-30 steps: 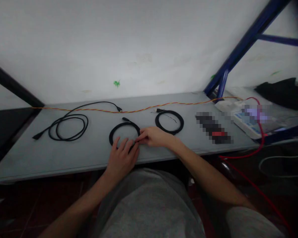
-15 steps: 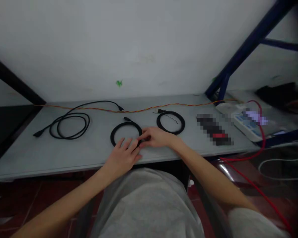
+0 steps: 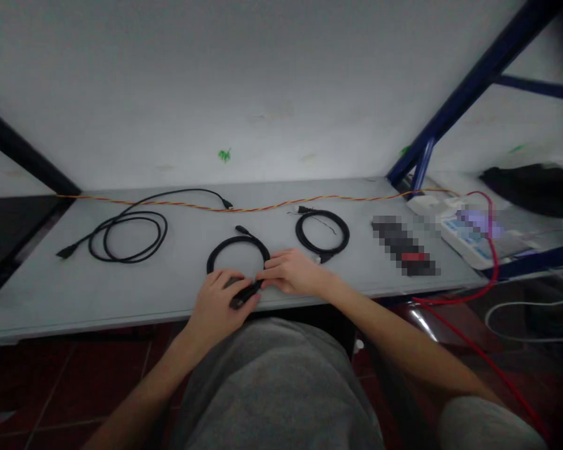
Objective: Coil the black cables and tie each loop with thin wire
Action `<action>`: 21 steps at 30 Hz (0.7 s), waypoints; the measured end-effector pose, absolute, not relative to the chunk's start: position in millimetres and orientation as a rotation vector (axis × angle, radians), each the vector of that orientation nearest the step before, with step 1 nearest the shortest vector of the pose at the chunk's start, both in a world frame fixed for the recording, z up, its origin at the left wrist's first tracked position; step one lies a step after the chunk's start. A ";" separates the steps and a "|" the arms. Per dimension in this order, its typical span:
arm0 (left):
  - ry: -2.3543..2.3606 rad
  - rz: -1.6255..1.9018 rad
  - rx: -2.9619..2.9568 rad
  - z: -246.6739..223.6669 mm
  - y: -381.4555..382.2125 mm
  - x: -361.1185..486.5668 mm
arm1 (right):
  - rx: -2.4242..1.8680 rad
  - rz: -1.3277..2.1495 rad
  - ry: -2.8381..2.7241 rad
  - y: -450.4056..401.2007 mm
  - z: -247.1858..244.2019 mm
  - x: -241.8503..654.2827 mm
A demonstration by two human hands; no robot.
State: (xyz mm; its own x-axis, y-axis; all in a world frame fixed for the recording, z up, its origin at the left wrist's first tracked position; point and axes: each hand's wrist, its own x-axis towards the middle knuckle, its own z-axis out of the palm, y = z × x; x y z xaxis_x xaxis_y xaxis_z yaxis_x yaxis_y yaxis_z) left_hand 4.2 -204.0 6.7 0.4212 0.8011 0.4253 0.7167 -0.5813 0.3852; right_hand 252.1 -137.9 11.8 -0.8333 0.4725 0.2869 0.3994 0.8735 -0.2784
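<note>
**Head View: Current Hand Position at the Cable Coil**

My left hand [image 3: 213,306] rests at the near edge of the grey surface [image 3: 122,297], its fingers [image 3: 216,281] closed around a black cable plug [image 3: 246,294]. The plug belongs to a black coiled cable [image 3: 237,245], which lies flat on the surface directly behind my hands. My right hand [image 3: 293,272] sits just beside the left, its fingers [image 3: 274,265] bent in at the cable near the plug; I cannot tell whether they grip it.

To the right lies a smaller black cable coil [image 3: 322,232]; to the left, a looser black cable [image 3: 122,234]. A twisted red-and-yellow wire [image 3: 263,207] runs along the rear of the surface. Farther right are a pixelated object [image 3: 403,244], too blurred to identify, and a white-and-blue electronic unit [image 3: 464,237] with a red cable [image 3: 495,262] beside it
</note>
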 end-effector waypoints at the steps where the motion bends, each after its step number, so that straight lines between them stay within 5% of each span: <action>1: 1.322 0.885 2.522 7.1 -206.0 4.6 | -0.628 0.270 -2.712 -141.6 11.9 251.4; 21: 1.023 0.852 2.251 16.9 -205.4 -13.2 | -0.480 0.156 -2.771 -172.4 16.9 232.1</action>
